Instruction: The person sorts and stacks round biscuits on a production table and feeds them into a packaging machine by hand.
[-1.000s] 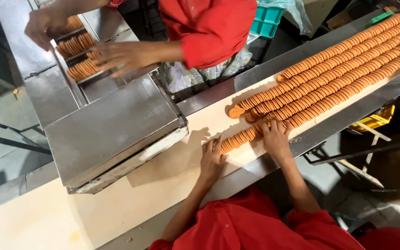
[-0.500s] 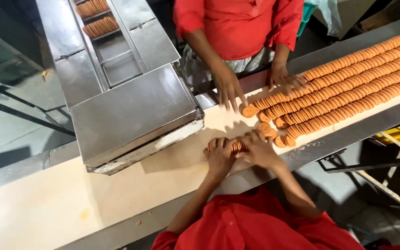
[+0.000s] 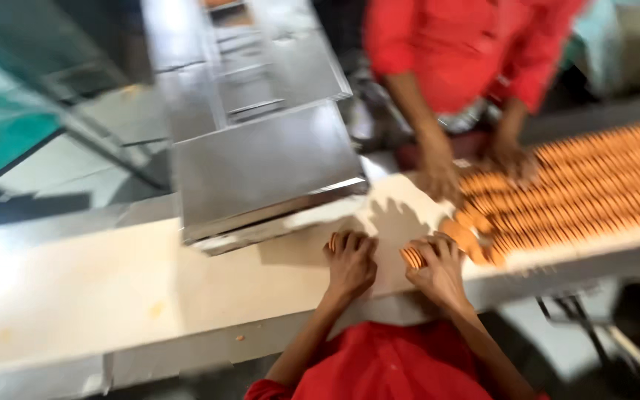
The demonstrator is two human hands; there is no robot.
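This is a biscuit factory floor, at a packing or sorting line. Dense rows of round orange-brown biscuits (image 3: 594, 189) lie on edge along a long pale conveyor belt (image 3: 98, 289) that runs from left to right. A boxy stainless-steel machine housing (image 3: 261, 167) with metal channels stands on the far side of the belt. Two people in matching red work clothes face each other across the line, one near and one far, both with their hands at the biscuits.
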